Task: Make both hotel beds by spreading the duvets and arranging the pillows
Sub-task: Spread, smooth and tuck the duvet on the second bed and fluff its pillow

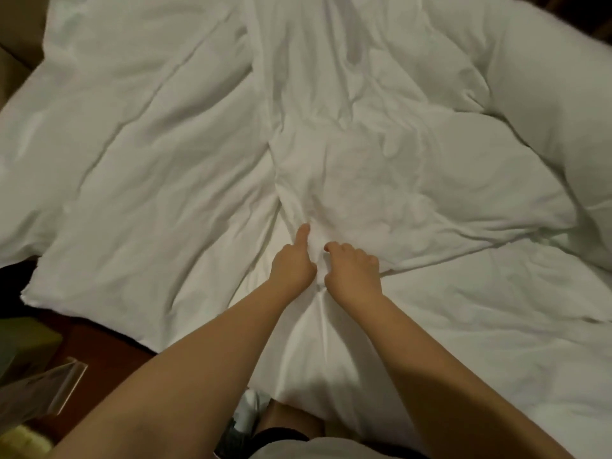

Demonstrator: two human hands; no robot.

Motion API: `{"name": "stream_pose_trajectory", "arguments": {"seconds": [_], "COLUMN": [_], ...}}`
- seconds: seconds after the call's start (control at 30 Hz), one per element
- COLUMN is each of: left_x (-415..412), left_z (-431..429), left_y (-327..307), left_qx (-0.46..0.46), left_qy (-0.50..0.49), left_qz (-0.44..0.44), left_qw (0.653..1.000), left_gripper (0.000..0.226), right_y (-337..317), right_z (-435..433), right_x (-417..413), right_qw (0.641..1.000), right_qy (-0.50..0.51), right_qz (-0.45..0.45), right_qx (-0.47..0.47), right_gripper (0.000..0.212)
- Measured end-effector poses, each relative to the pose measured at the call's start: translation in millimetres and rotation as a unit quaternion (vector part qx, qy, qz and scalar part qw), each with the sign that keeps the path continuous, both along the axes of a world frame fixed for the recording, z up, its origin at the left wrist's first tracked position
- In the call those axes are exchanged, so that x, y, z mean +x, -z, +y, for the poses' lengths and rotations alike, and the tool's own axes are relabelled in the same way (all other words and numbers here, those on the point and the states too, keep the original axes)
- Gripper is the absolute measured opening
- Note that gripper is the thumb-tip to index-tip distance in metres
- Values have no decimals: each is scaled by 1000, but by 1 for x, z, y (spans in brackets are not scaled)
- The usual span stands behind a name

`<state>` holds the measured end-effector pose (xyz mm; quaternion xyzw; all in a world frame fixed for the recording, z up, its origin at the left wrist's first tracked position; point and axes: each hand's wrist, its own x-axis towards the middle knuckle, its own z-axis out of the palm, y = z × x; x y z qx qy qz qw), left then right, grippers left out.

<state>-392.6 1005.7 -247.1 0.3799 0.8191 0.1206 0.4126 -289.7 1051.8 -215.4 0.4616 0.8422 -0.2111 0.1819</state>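
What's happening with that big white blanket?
A person is straightening it out. Their left hand and right hand pinch the white duvet close together, with a ridge of cloth bunched between them. The duvet lies spread out in front of the person, but it is wrinkled all over and puffs up in a heap on the right. It is not yet smooth, and no pillow is clearly in view.

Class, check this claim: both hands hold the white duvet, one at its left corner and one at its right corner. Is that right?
Not quite. Both hands do hold the white duvet, but the left hand and right hand are side by side near its middle, not at its corners. The head view shows this.
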Motion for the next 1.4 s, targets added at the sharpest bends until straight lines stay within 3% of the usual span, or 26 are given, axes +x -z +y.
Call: {"name": "stream_pose_trajectory", "arguments": {"seconds": [0.13, 0.27, 0.4, 0.57, 0.77, 1.0, 1.1, 1.2, 1.3, 1.4], "left_x": [-1, 0, -2, 12, 35, 32, 25, 14, 9, 7], "left_z": [16, 26, 14, -1, -29, -21, -16, -10, -1, 2], "left_y": [-19, -54, -91, -142, -187, -202, -205, -213, -223, -232], "left_qx": [26, 50, 70, 121, 177, 232, 245, 260, 274, 289], "left_qy": [-12, -50, -139, -248, -302, -316, -318, -314, -300, -310], "left_qz": [-47, -32, -15, -52, -29, -21, -15, 5, 2, 12], "left_qw": [999, 997, 988, 960, 936, 920, 916, 913, 914, 906], "left_gripper": [28, 8, 22, 56, 65, 59, 56, 54, 53, 53], "right_y": [0, -5, -29, -59, -89, -124, -122, -117, -121, -138], "right_z": [-1, -2, 1, 7, -14, 0, 6, 16, 30, 44], "right_x": [1, 4, -6, 1, 14, 12, 15, 19, 28, 26], "right_qw": [1000, 999, 995, 978, 955, 965, 974, 980, 980, 986], "right_qy": [-13, -39, -66, -43, -33, -79, -84, -44, 35, 46], "right_qz": [0, -4, 70, 199, 285, 251, 198, 153, 143, 134], "right_qx": [2, 14, 28, -49, -70, -5, 73, 122, 131, 83], "right_gripper": [56, 73, 68, 55, 56, 49, 52, 56, 46, 30]}}
